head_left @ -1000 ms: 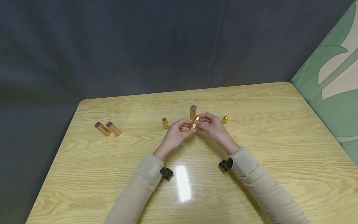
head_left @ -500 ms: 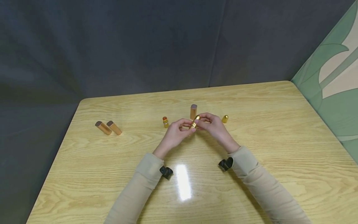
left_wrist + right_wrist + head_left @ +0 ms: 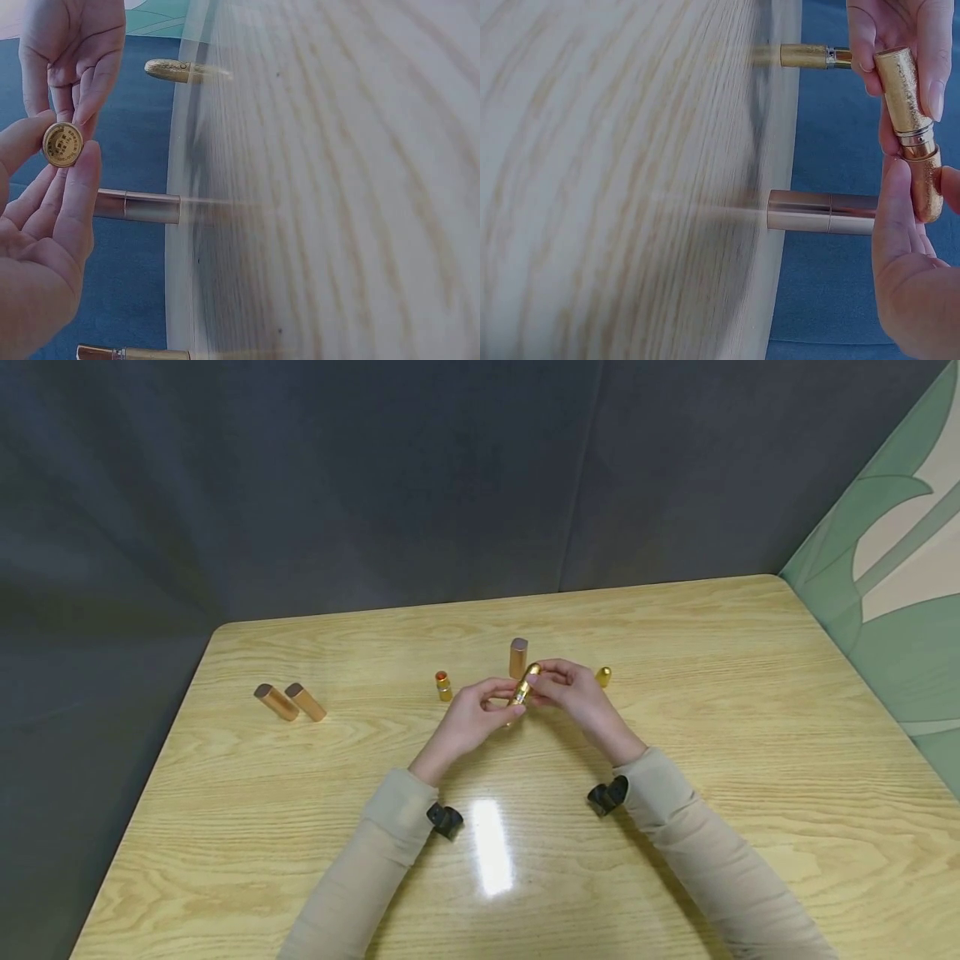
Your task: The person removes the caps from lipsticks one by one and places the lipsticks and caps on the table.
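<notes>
We see a gold tube (image 3: 902, 90) and its cap (image 3: 928, 184) held in the air above the worktop (image 3: 225, 793), between the left hand (image 3: 474, 714) and the right hand (image 3: 577, 689), on the near side of an upright copper-coloured case (image 3: 518, 660). Each grip is narrow: the left hand pinches the tube between thumb and fingers, and the right hand pinches the cap towards its rounded end. A shiny collar (image 3: 916, 141) shows between the two parts, so we judge that the cap sits only partly on. By its look, the tube is light and stiff, probably of metal or coated plastic, and it does not ask for much force. Its crinkled surface should give the fingertips some friction, but the polished collar is perhaps slippery; therefore we prefer to hold the tube low, near its flat base, and the cap around its middle. We would keep both parts in one line, because a sideways bend could scrape what is inside. If this is a soft stick, it may smear or break, but the cap and the fingers hide the inside, and we cannot be sure of it.
</notes>
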{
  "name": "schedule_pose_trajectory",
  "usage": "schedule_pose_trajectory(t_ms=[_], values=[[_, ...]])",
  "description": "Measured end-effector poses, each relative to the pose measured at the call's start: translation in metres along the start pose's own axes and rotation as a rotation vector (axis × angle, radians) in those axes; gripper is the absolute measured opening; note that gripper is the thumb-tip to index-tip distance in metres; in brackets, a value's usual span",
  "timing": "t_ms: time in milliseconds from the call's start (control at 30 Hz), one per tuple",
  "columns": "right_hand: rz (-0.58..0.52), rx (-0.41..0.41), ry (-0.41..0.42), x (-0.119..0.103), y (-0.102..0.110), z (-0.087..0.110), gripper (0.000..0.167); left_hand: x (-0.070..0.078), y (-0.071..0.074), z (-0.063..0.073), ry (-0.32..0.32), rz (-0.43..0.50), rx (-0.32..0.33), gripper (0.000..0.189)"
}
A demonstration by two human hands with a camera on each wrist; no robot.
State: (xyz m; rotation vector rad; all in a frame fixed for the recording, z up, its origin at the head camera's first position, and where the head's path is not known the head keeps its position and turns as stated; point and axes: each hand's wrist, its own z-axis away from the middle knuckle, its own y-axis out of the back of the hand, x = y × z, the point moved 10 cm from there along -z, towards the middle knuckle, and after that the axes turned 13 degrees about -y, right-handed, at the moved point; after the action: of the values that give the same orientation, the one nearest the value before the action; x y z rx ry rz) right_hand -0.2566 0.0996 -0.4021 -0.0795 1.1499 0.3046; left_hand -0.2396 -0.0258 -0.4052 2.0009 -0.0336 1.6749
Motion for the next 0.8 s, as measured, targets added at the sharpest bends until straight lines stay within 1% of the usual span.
schedule_pose_trajectory(t_ms=[200, 333, 500, 667, 800], values=[[-0.046, 0.031, -0.006, -0.002, 0.006, 0.000, 0.042, -0.001, 0.001, 0.000, 0.008, -0.015, -0.009, 0.046], [-0.082, 0.054, -0.011, -0.004, 0.013, 0.002, 0.043, -0.002, 0.002, 0.002, 0.013, -0.013, -0.003, 0.047], [-0.091, 0.077, -0.001, -0.007, 0.022, 0.005, 0.044, -0.004, 0.008, 0.003, 0.013, 0.009, 0.033, 0.047], [-0.139, 0.084, 0.030, -0.012, 0.033, 0.009, 0.045, -0.003, 0.016, 0.003, 0.006, 0.023, 0.065, 0.046], [-0.163, 0.090, 0.046, -0.015, 0.041, 0.011, 0.046, -0.001, 0.022, 0.004, 0.002, 0.028, 0.077, 0.047]])
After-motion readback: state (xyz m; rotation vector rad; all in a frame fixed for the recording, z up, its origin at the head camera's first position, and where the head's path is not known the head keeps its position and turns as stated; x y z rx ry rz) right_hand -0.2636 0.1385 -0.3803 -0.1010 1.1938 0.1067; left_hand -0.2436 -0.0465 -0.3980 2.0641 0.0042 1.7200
